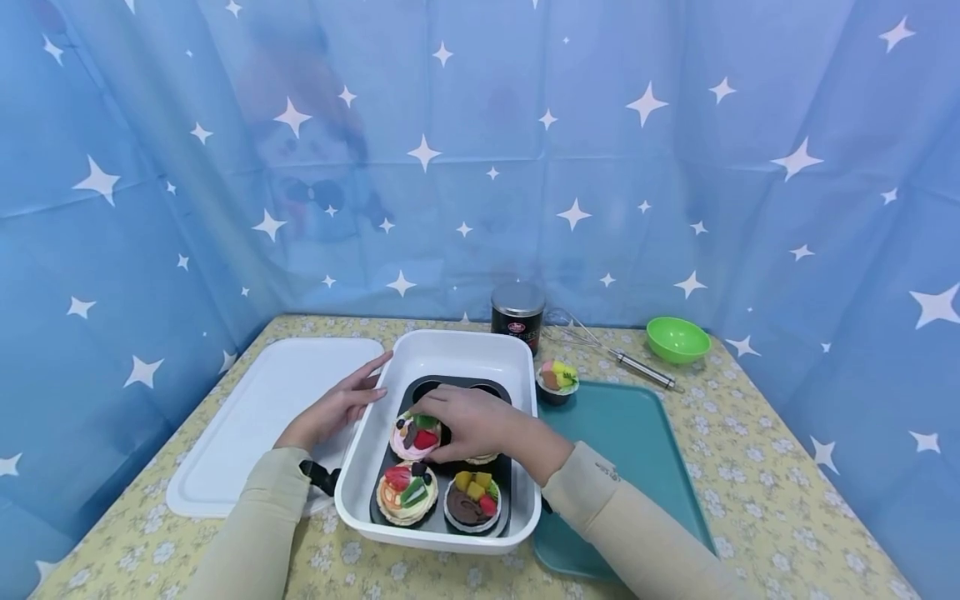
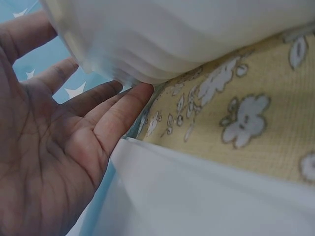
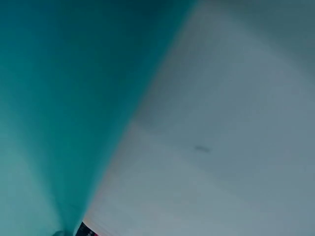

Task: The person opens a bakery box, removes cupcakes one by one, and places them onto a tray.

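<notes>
A white basin holds a dark muffin tin with several decorated cupcakes. My right hand reaches into it, fingers and thumb gripping the pink-cream cupcake in the left middle cup. That hand partly covers another cupcake. In the front cups sit a cream cupcake with strawberry and a chocolate cupcake with yellow cubes. My left hand touches the basin's left side with extended fingers; the left wrist view shows its palm beside the basin wall. The right wrist view shows no hand.
On the left lies a white board. A teal tray lies to the right, with a fruit-topped cupcake at its back left corner. Behind stand a black can, a whisk and a green bowl.
</notes>
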